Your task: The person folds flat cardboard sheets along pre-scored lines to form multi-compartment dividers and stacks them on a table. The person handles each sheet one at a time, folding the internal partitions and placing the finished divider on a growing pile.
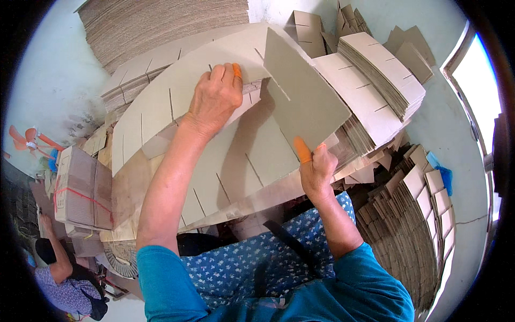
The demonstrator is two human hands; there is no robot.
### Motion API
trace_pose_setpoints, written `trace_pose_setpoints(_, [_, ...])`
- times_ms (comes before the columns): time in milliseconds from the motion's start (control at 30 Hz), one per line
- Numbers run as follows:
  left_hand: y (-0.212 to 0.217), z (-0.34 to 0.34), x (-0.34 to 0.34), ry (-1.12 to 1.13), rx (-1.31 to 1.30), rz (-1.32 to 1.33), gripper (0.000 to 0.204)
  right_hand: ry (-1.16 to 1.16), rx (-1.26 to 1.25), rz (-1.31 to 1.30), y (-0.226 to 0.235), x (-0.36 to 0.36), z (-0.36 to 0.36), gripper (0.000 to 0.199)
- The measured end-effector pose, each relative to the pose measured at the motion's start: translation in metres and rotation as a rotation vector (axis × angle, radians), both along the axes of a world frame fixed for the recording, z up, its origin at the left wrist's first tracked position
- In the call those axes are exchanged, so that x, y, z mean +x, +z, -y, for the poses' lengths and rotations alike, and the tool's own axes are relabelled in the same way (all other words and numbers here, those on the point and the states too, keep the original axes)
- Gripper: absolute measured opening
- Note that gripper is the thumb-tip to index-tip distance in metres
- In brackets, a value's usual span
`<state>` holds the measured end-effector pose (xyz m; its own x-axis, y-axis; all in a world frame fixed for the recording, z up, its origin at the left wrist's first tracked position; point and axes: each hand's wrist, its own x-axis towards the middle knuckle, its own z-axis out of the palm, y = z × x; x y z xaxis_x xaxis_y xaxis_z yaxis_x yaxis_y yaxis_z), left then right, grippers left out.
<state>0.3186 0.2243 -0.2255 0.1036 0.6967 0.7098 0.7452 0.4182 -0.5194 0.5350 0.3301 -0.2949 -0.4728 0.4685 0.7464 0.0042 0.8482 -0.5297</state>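
Observation:
My left hand [217,96], with an orange finger cover on one finger, is curled over the edge of a long slotted grey cardboard strip [188,94] on the far side of the work table [129,198]. My right hand [317,167], also wearing orange finger covers, pinches the near lower edge of a cardboard panel [300,86] that stands tilted up at the right. Between the hands, a slotted cardboard sheet [230,172] lies on the table, its slots facing my body. The left fingertips are partly hidden behind the strip.
Stacks of slotted cardboard [383,75] stand at the right and a tall pile [161,27] at the back. More cardboard pieces [402,220] are heaped at the lower right. A strapped bundle [83,188] and an orange fan [29,139] are at left, near another person [64,279].

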Motion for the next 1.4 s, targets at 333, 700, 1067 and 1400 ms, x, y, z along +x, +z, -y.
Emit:
trace_pose_setpoints(333, [0.007, 0.031, 0.079, -0.235, -0.069, 0.361, 0.022, -0.199, 0.078, 0.512, 0.038, -0.015, 0.007, 0.010])
trace_pose_setpoints(700, [-0.062, 0.043, -0.017, 0.250, -0.328, 1.027, 0.015, 0.154, 0.367, 0.977, 0.019, -0.140, -0.011, 0.016])
trace_pose_setpoints(1067, [-0.154, 0.110, -0.049, 0.168, -0.114, 1.176, 0.045, 0.157, 0.143, 0.977, -0.039, -0.139, -0.030, 0.023])
trace_pose_setpoints(1400, [-0.112, 0.145, 0.011, 0.151, -0.001, 0.993, 0.045, -0.428, 0.223, 0.930, -0.027, -0.007, -0.124, 0.044])
